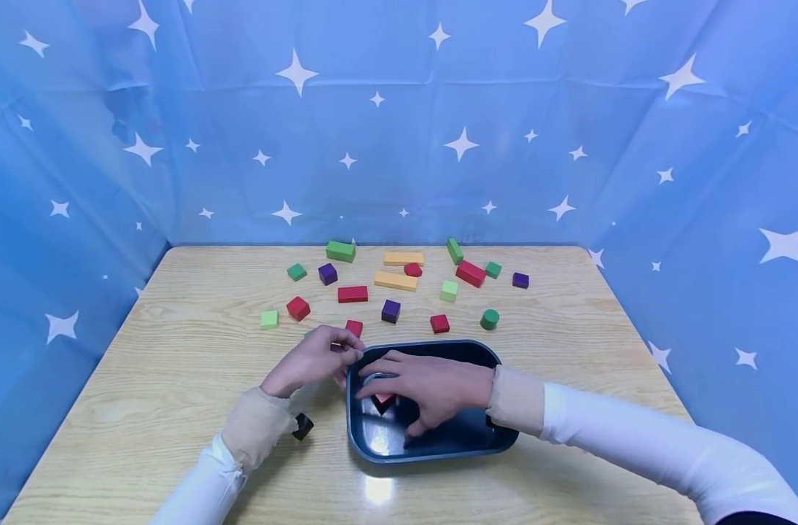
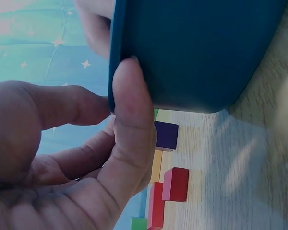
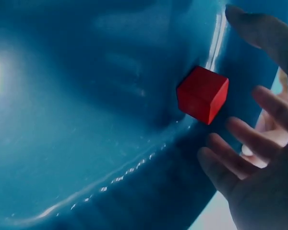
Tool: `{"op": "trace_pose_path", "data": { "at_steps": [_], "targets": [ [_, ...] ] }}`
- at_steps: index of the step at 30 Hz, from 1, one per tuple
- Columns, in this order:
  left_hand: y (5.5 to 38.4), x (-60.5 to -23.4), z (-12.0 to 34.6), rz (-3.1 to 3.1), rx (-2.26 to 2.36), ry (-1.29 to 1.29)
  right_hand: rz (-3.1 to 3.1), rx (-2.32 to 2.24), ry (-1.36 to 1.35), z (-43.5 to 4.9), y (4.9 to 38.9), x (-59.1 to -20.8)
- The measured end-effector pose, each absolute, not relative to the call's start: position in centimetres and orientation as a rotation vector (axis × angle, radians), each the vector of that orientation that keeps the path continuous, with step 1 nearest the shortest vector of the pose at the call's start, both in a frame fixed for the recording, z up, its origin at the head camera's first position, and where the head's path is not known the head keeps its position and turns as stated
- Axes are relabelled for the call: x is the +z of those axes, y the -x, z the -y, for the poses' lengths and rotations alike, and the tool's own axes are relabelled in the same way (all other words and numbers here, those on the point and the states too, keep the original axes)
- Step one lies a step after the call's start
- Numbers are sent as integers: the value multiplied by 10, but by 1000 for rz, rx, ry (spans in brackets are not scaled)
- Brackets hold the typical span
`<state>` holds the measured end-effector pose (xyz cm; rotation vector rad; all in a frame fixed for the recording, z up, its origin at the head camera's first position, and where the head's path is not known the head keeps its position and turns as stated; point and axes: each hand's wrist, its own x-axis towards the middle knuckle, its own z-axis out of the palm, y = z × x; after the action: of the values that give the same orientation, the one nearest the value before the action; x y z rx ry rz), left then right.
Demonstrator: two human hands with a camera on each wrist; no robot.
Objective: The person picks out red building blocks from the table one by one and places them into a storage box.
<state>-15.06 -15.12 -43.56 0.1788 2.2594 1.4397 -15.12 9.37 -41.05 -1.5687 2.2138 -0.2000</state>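
Observation:
A dark blue plastic bin (image 1: 431, 458) stands on the wooden table near its front. My left hand (image 1: 318, 361) pinches the rim at the bin's far left corner; in the left wrist view a fingertip (image 2: 129, 91) lies against the outer wall (image 2: 197, 52). Inside the bin a red cube (image 3: 201, 93) rests on the floor near one end. Over it hovers my right hand (image 1: 431, 386), palm down with fingers spread. In the right wrist view those fingers (image 3: 252, 139) are apart from the cube.
Beyond the bin lie several loose blocks: a purple cube (image 1: 390, 311), a green cylinder (image 1: 490, 319), yellow bars (image 1: 396, 281), red pieces (image 1: 353, 294) and light green cubes (image 1: 270, 319). A small black object (image 1: 303, 426) is by the left wrist. A starred blue curtain (image 1: 385, 175) surrounds the table.

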Motion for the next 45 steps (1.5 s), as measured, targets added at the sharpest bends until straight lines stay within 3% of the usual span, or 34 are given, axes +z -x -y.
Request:
{"op": "trace_pose_path", "data": {
  "at_steps": [16, 33, 45],
  "targets": [
    [152, -436, 149, -2268, 1432, -205, -2328, -460, 1493, -126, 152, -385],
    [151, -434, 146, -2294, 1414, -145, -2571, -532, 1385, -151, 206, -373],
    [150, -433, 148, -2283, 1434, -152, -2567, -587, 1271, -172, 249, -387]
  ]
}}
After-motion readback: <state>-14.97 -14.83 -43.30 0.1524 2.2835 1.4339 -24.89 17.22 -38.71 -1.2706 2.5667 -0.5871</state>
